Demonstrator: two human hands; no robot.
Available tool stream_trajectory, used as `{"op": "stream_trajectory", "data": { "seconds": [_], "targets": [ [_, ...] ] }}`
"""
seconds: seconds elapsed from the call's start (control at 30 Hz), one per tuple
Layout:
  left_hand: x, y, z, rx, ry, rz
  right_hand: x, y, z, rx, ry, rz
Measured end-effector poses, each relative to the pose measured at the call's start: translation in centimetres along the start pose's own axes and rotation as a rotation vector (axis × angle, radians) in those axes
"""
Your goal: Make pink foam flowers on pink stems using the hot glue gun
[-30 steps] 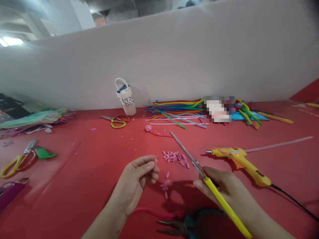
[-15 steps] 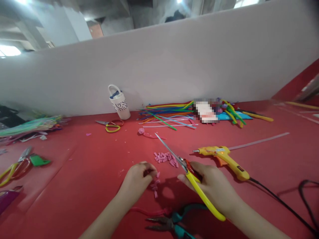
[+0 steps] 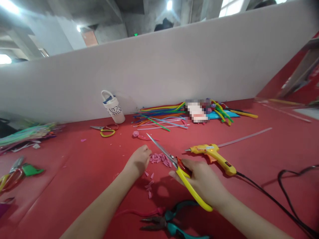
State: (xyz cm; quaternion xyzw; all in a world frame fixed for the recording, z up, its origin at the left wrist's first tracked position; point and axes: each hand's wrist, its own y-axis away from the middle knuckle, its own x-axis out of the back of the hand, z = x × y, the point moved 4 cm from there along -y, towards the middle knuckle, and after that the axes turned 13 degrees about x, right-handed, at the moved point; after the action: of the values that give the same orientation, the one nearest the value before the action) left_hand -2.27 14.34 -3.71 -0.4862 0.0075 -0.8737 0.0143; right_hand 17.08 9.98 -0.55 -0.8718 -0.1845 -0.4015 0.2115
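Note:
My right hand (image 3: 199, 181) is wrapped round scissors (image 3: 191, 191) with a yellow and a red handle. Their blades point up and to the left, seemingly closed. At the left edge of a small pile of pink cut pieces (image 3: 159, 158) is my left hand (image 3: 139, 159), its fingers curled together. Whatever those fingers pinch is hidden. More loose pink snippets (image 3: 149, 189) lie on the red table just below that hand. Nearest me are pliers (image 3: 159, 222) with teal handles, and a pink-red stem (image 3: 139, 211) runs beside their jaws.
Right of the scissors lies a yellow glue gun (image 3: 216, 156) with a clear stick and black cord. Along the back stand a white cup (image 3: 114, 111) and colourful pipe cleaners (image 3: 159, 113). Second scissors (image 3: 107, 131) and a small pink flower (image 3: 136, 133) lie nearer.
My left hand has moved up from the loose snippets to the pile's left side. The right hand keeps hold of the scissors. The view has shifted slightly.

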Motion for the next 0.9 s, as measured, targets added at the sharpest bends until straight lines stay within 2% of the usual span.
{"op": "stream_trajectory", "data": {
  "seconds": [0.17, 0.37, 0.47, 0.57, 0.7, 0.9],
  "targets": [
    [1.5, 1.8, -1.1, 0.194, 0.318, 0.015, -0.2, 0.0, 0.2, -0.015, 0.031, -0.033],
    [3.3, 6.0, -0.6, 0.345, 0.721, -0.112, -1.0, 0.1, 0.1, -0.025, 0.059, -0.109],
    [3.0, 7.4, -0.7, 0.505, 1.228, -0.159, -1.4, 0.2, -0.1, -0.024, 0.077, -0.144],
    [2.5, 7.9, -1.0, 0.582, 1.527, -0.173, -1.8, 0.4, -0.4, 0.005, 0.08, -0.203],
    [2.5, 8.3, -1.0, 0.616, 1.7, -0.194, -1.9, 0.7, -1.0, 0.047, 0.133, -0.257],
    [2.9, 9.2, 0.5, 0.646, 1.903, -0.194, -2.4, 1.1, -1.3, 0.05, 0.207, -0.265]
  ]
}}
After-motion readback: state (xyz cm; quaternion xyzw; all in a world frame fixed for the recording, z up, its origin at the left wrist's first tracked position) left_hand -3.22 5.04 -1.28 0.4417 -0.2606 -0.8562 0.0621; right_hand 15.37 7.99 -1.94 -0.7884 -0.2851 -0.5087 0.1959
